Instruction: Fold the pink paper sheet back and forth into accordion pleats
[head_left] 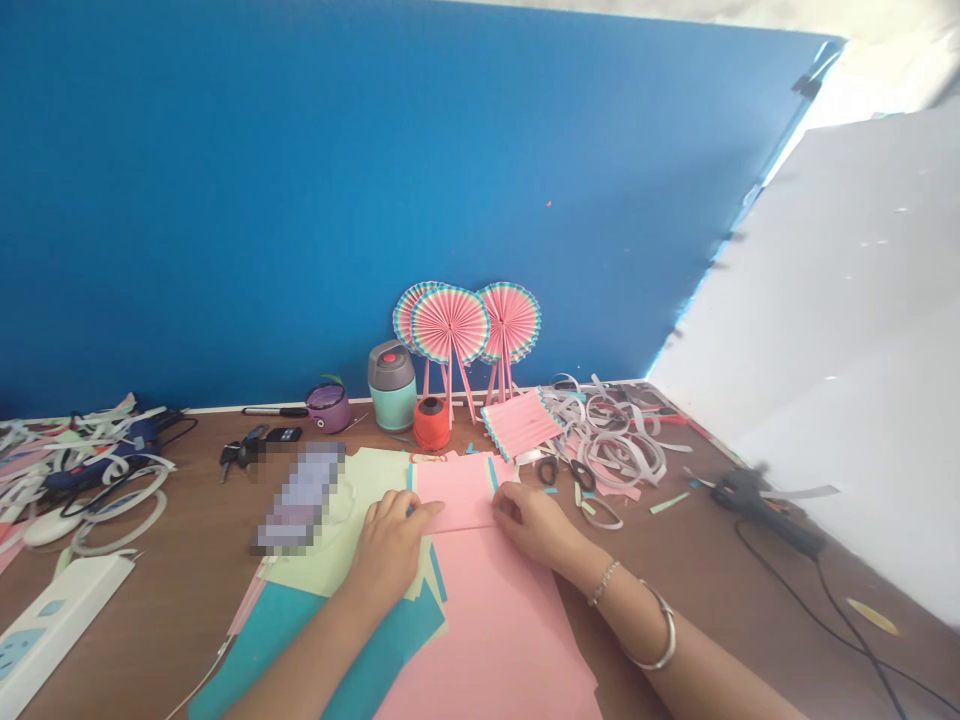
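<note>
left hand, thumb apart, and right hand, fingers curled, grip unclear, touch the pink paper lying between them.

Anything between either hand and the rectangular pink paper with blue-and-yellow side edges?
Nothing visible: the left hand and right hand are already at the pink paper, one at each side. The round orange-red container with a dark top stands beyond it, not between.

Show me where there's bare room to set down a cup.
Bare tabletop shows between the right hand and the black corded tool, and in a narrower patch between the white power strip and the teal paper. It's crowded at the back, with pink fans, a mint flask and curled strips, and pink paper fills the front middle.
</note>
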